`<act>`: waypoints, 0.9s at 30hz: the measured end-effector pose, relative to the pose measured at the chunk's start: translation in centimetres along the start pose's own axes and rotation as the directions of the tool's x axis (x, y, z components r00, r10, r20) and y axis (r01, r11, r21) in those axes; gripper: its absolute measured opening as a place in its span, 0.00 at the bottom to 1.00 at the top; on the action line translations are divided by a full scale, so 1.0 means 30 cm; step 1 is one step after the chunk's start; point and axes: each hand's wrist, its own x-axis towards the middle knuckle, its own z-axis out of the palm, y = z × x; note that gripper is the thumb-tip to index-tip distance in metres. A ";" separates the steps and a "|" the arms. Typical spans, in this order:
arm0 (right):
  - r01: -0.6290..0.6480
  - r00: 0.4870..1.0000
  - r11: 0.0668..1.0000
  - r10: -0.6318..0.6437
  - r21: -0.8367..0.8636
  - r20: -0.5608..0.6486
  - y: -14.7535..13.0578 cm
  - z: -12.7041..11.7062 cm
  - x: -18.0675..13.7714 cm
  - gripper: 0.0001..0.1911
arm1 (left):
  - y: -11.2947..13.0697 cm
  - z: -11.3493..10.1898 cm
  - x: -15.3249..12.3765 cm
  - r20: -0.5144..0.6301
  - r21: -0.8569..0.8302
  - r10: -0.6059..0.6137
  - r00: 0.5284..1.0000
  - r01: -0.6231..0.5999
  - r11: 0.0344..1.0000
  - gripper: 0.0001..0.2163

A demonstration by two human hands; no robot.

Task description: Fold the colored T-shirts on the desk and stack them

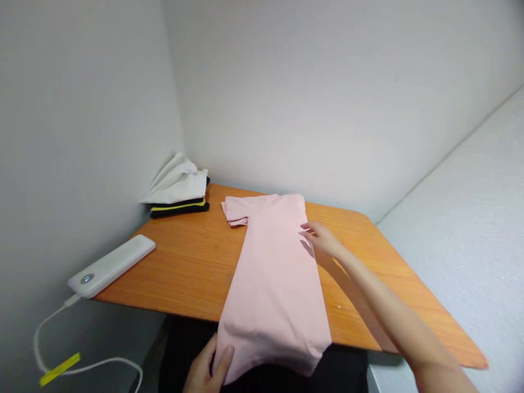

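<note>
A pink T-shirt (280, 262), folded in half lengthwise, lies on the wooden table (192, 267). Its sleeves point left, and its hem hangs over the table's front edge. At the hem's left corner my left hand (209, 364) grips the cloth, thumb on top and the other fingers partly hidden beneath. My right hand (321, 236) hovers by the shirt's right edge, near the upper part, fingers apart and holding nothing. Its shadow falls on the cloth.
Folded clothes (180, 206) in black and yellow are stacked at the back left, topped by a rumpled white cloth (178, 180). A white power bank (114, 265) with a cable (39, 341) lies at the left edge. Walls border the table behind and to the left.
</note>
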 end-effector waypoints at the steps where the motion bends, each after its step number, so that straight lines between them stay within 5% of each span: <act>1: -0.006 1.000 0.999 0.006 -0.044 -0.003 0.017 -0.024 -0.080 0.08 | 0.005 -0.005 0.003 -0.003 -0.012 -0.019 1.000 0.018 1.000 0.24; 7: -0.085 0.996 0.982 0.085 -0.166 -0.007 -0.052 -0.122 -0.565 0.15 | 0.088 0.002 -0.003 0.081 -0.173 -0.211 0.974 0.222 0.959 0.26; 9: -0.128 0.982 0.985 0.142 -0.113 0.126 -0.093 -0.121 -0.714 0.18 | 0.132 0.012 -0.008 0.121 -0.256 -0.276 0.953 0.299 0.919 0.27; 12: -0.258 0.878 0.966 0.231 0.009 0.420 -0.107 -0.063 -0.904 0.14 | 0.175 0.021 -0.009 0.151 -0.248 -0.350 0.924 0.379 0.892 0.29; 14: -0.344 0.838 0.933 0.255 0.105 0.483 -0.084 0.013 -0.994 0.14 | 0.180 0.021 -0.007 0.145 -0.212 -0.376 0.915 0.400 0.892 0.28; 17: -0.350 0.905 0.897 0.250 0.269 0.343 -0.042 0.154 -1.048 0.31 | 0.160 0.014 -0.004 0.093 -0.124 -0.356 0.930 0.365 0.923 0.27; 20: -0.281 0.955 0.887 0.220 0.367 0.201 -0.047 0.247 -1.021 0.29 | 0.128 0.009 0.003 0.023 0.001 -0.258 0.966 0.258 0.966 0.28; 24: -0.251 0.959 0.820 0.139 0.514 0.246 -0.106 0.218 -0.990 0.19 | 0.098 0.018 -0.003 -0.158 0.199 -0.019 0.987 0.050 0.979 0.30; 27: -0.359 0.919 0.692 0.144 0.627 0.367 -0.107 0.146 -1.027 0.21 | 0.099 0.047 -0.030 -0.101 0.160 -0.058 0.993 0.074 0.984 0.30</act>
